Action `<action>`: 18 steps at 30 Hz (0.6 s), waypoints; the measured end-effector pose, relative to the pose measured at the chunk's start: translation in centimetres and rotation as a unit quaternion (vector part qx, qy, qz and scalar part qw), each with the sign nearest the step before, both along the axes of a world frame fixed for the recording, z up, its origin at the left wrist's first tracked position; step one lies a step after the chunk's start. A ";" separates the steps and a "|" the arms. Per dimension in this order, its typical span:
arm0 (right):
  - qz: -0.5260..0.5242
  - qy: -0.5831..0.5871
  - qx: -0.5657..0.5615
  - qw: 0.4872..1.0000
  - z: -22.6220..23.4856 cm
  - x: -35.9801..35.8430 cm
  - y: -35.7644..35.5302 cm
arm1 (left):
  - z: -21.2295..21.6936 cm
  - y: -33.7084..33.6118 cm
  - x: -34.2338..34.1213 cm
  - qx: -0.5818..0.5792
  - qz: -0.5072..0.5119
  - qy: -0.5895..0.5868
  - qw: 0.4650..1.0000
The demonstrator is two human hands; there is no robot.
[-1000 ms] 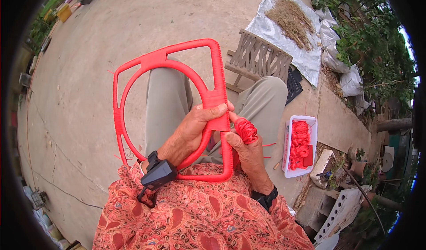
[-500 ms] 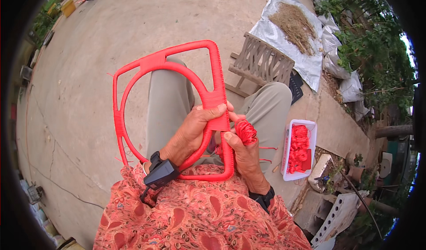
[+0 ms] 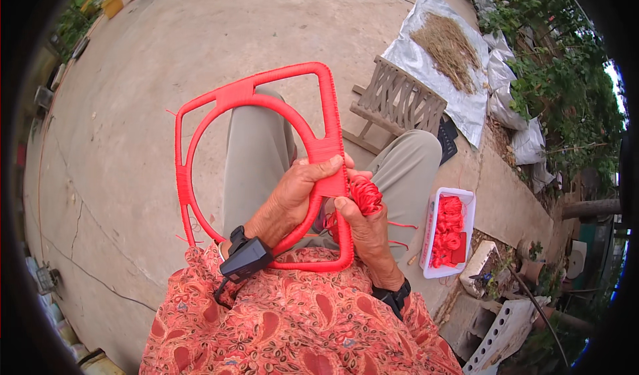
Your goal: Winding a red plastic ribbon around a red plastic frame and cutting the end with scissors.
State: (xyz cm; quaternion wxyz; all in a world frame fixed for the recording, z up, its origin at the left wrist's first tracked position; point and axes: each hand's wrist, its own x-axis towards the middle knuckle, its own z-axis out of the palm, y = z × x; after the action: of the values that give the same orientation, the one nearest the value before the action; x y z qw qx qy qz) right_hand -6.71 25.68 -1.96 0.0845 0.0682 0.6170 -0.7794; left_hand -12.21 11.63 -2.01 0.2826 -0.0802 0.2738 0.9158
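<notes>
A red cord-wrapped frame (image 3: 326, 102), a squarish outline with a ring inside, leans over my lap. My left hand (image 3: 293, 190) grips it where ring and outer bar join on the right, thumb on top of the wrapped band. A looped bundle of red cord (image 3: 365, 195) sits in my right hand (image 3: 366, 232), whose thumb lies by the outer bar just below that band. The right fingers are partly hidden behind the bar and bundle. Loose cord ends trail to the right across my trouser leg.
A white plastic basket (image 3: 429, 242) with more red cord bundles stands on the ground at right. Beyond my knee is a slatted wooden stool (image 3: 399, 95), near a silver sheet (image 3: 472, 112) bearing dried plant matter. Concrete blocks (image 3: 469, 325) lie at lower right.
The view has shifted slightly, so the surroundings sit a little lower and further right. Both hands keep their hold on the frame and cord bundle.
</notes>
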 end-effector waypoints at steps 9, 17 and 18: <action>-0.018 -0.008 0.001 1.000 -0.3 0.6 -0.2 | -0.1 -0.2 0.3 -0.019 -0.015 0.009 1.000; 0.021 -0.027 0.008 0.999 -0.5 1.0 1.1 | 0.8 -0.9 0.3 -0.076 -0.020 0.038 0.996; 0.021 -0.024 0.008 0.999 -0.5 1.0 1.2 | 1.1 -1.1 0.5 -0.095 -0.013 0.055 0.994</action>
State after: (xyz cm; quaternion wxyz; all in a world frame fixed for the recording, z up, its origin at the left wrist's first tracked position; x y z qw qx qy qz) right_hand -5.70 26.92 -2.48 0.1150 0.0744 0.6221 -0.7709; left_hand -11.70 10.52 -0.90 0.2700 -0.0530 0.3756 0.8850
